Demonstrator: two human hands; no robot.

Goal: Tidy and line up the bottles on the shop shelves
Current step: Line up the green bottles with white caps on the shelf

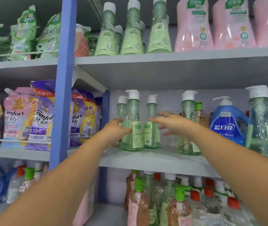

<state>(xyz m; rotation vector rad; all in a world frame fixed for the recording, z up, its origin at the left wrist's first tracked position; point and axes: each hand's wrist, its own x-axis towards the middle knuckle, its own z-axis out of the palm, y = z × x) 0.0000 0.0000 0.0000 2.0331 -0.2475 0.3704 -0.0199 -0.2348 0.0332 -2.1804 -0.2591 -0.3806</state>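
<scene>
Several clear green pump bottles with white caps stand on the middle shelf point(154, 160). My left hand point(114, 130) grips the front-left green bottle point(134, 139) from its left side, thumb across its front. Another green bottle point(121, 106) stands just behind it. My right hand point(169, 123) is open with fingers spread, its fingertips at the shoulder of the second green bottle point(152, 137), which stands upright just right of the first. Further right stand a third green bottle point(187, 128) and a nearer one point(260, 128) at the shelf front.
A blue detergent jug point(226, 124) stands between the right-hand green bottles. Green and pink bottles point(193, 30) fill the top shelf, and pump bottles point(178, 201) crowd the bottom one. A blue upright post point(63, 95) separates softener pouches point(42, 115) on the left.
</scene>
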